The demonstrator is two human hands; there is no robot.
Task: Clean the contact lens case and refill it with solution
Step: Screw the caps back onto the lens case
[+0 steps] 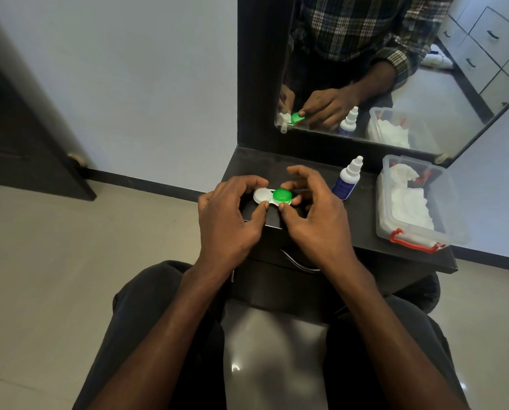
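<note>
Both my hands pinch the contact lens case [272, 197] above the dark counter [362, 229], left hand [226, 214] at its white cap [262, 195], right hand [315, 214] at its green cap [282, 196], solution bottle [346, 180] just right.

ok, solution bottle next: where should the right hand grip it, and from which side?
Grip the solution bottle round its blue-labelled body, coming from its left, the side nearest the right hand. It stands upright and narrows to a slim white cap, and the clear box sits to its right.

Case [272, 197] on table [362, 229]; bottle [347, 179] right of it, box [415, 202] farther right
</note>
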